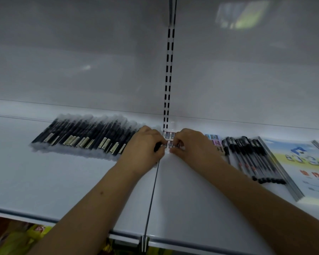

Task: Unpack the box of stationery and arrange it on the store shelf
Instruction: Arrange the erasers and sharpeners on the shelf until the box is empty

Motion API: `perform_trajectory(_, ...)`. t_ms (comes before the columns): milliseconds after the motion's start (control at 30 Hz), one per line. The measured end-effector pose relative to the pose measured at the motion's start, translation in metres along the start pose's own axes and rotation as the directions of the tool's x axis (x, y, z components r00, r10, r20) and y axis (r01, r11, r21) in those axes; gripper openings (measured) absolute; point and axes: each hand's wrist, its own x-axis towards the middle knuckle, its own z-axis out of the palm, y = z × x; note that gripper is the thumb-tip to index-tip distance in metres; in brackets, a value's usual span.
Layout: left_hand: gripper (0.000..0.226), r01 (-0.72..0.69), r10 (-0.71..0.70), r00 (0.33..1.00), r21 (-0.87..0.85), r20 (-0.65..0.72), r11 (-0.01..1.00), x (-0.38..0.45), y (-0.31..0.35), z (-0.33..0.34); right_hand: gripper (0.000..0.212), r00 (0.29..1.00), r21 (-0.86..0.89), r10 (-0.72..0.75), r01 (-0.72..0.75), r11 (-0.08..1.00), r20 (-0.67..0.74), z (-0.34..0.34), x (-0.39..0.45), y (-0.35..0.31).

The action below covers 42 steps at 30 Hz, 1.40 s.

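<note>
On the white store shelf (63, 181), my left hand (144, 146) and my right hand (190, 144) meet over a cluster of small white erasers (170, 134) with dark labels, at the seam between two shelf panels. The fingers of both hands curl onto the nearest erasers and pinch them. To the left lies a long row of black pens (81, 135) with clear caps. More small pastel erasers (213, 138) peek out behind my right hand. The box is not in view.
A second group of black pens (250, 159) lies to the right, beside a stack of notebooks (302, 166) with a blue and yellow cover. A slotted upright (168, 80) runs up the back wall. Yellow packages (22, 238) show below the shelf's front edge.
</note>
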Motion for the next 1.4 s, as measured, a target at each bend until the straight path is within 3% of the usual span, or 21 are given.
perform_trajectory(200,0.020,-0.007,0.007,1.000,-0.005,0.027,1.000,-0.001,0.002,-0.002,0.014,0.998,0.027,-0.047,0.048,0.998,-0.052,0.001,-0.004,0.001)
perform_trajectory(300,0.027,0.025,-0.024,0.999,-0.044,0.023,0.999,-0.008,0.003,-0.018,0.018,0.983,0.046,-0.056,0.065,0.997,-0.177,-0.009,-0.008,0.000)
perform_trajectory(400,0.030,0.087,-0.088,0.996,-0.031,-0.032,0.996,-0.035,-0.001,-0.055,0.025,0.967,0.097,-0.018,0.044,0.994,-0.252,-0.026,-0.011,-0.006)
perform_trajectory(567,0.033,0.323,-0.310,0.939,0.070,-0.150,0.944,-0.158,-0.014,-0.146,0.049,0.979,0.212,-0.095,0.134,0.968,-0.182,-0.041,-0.016,-0.087)
perform_trajectory(667,0.025,0.567,-0.516,0.809,0.143,-0.283,0.811,-0.258,-0.020,-0.203,0.055,0.977,0.324,-0.156,0.196,0.925,-0.147,-0.020,-0.029,-0.174)
perform_trajectory(733,0.026,0.717,-0.625,0.679,0.163,-0.384,0.678,-0.326,-0.017,-0.236,0.055,0.970,0.458,-0.159,0.227,0.859,-0.183,0.006,-0.042,-0.236)
perform_trajectory(800,0.027,0.847,-0.715,0.521,0.179,-0.465,0.501,-0.394,-0.007,-0.262,0.051,0.972,0.579,-0.153,0.230,0.782,-0.180,0.037,-0.058,-0.299)
perform_trajectory(900,0.031,0.968,-0.816,0.249,0.143,-0.521,0.204,-0.488,0.018,-0.290,0.049,0.967,0.692,-0.253,0.201,0.693,-0.028,0.085,-0.092,-0.392)
perform_trajectory(967,0.035,0.995,-0.869,0.063,0.101,-0.492,0.015,-0.538,0.033,-0.303,0.048,0.907,0.710,-0.420,0.271,0.650,0.039,0.111,-0.118,-0.449)
perform_trajectory(1033,0.041,0.979,-0.910,-0.146,0.079,-0.388,-0.190,-0.570,0.042,-0.313,0.047,0.800,0.679,-0.592,0.383,0.626,0.095,0.131,-0.140,-0.498)
perform_trajectory(1100,0.050,0.947,-0.925,-0.287,0.069,-0.251,-0.312,-0.583,0.043,-0.317,0.048,0.693,0.604,-0.694,0.472,0.642,0.196,0.150,-0.151,-0.534)
perform_trajectory(1200,0.064,0.946,-0.954,-0.297,0.126,-0.030,-0.298,-0.578,0.031,-0.330,0.060,0.527,0.461,-0.715,0.547,0.699,0.459,0.180,-0.147,-0.565)
perform_trajectory(1267,0.071,0.934,-0.943,-0.292,0.262,0.163,-0.244,-0.575,0.014,-0.345,0.074,0.425,0.360,-0.640,0.570,0.739,0.640,0.198,-0.132,-0.574)
perform_trajectory(1333,0.086,0.890,-0.902,-0.334,0.406,0.275,-0.206,-0.575,-0.011,-0.357,0.080,0.377,0.249,-0.566,0.625,0.740,0.733,0.215,-0.118,-0.575)
perform_trajectory(1400,0.092,0.845,-0.869,-0.391,0.492,0.304,-0.209,-0.575,-0.039,-0.359,0.076,0.364,0.176,-0.546,0.689,0.703,0.755,0.229,-0.115,-0.570)
